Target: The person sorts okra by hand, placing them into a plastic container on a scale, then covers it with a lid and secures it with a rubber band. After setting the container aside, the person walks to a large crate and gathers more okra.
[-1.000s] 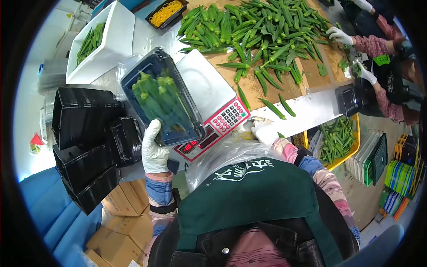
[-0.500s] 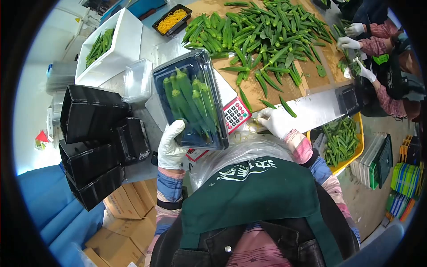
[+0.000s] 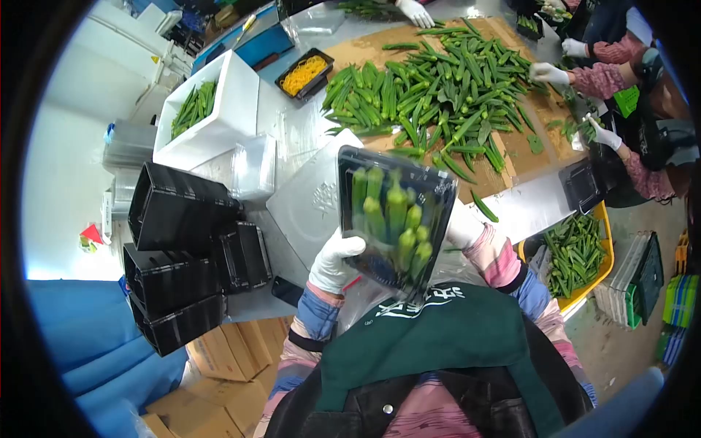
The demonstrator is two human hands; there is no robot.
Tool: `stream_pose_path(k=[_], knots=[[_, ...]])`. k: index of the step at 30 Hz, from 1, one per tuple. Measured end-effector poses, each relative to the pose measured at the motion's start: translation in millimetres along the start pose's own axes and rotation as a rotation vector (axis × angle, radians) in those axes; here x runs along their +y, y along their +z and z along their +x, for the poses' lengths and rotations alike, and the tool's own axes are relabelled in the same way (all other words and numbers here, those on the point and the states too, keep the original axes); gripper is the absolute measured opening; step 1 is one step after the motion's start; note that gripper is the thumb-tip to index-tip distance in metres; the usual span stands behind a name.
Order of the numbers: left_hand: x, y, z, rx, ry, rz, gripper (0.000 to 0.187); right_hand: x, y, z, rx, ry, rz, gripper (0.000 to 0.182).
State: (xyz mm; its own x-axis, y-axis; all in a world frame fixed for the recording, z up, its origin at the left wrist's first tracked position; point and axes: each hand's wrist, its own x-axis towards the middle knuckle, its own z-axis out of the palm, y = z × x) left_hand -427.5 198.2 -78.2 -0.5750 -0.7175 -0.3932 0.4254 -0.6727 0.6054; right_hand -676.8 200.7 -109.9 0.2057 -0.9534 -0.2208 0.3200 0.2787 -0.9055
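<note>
A black tray of okra [image 3: 394, 219] under a clear cover is held up in front of the apron, tilted. My left hand [image 3: 337, 261], in a white glove, grips its lower left edge, thumb over the rim. My right hand [image 3: 464, 225], also gloved, is at the tray's right side; its fingers are hidden behind the tray. Left of the tray lies a metal scale plate [image 3: 303, 201]. A large pile of loose okra [image 3: 453, 87] covers the cardboard [image 3: 511, 109] beyond. Yellow rubber bands [image 3: 304, 74] fill a small black tray at the back.
Stacks of black trays [image 3: 179, 212] stand at the left, near a white foam box [image 3: 237, 95] holding okra and clear lids [image 3: 254, 168]. A yellow basket of okra [image 3: 607, 255] is at the right. Co-workers' gloved hands [image 3: 549, 74] work at the far side and right.
The okra tray has moved right, nearer my body's middle, and covers the calculator. My right hand has come up to the tray's side. The view has shifted, and a co-worker's hand appears at the back.
</note>
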Motion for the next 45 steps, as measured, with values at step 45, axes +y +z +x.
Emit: stream_pose_path(k=[45], knots=[[81, 32, 123, 0.390, 0.345, 0.375, 0.036, -39, -61, 63, 0.083, -0.094, 0.037, 0.065]])
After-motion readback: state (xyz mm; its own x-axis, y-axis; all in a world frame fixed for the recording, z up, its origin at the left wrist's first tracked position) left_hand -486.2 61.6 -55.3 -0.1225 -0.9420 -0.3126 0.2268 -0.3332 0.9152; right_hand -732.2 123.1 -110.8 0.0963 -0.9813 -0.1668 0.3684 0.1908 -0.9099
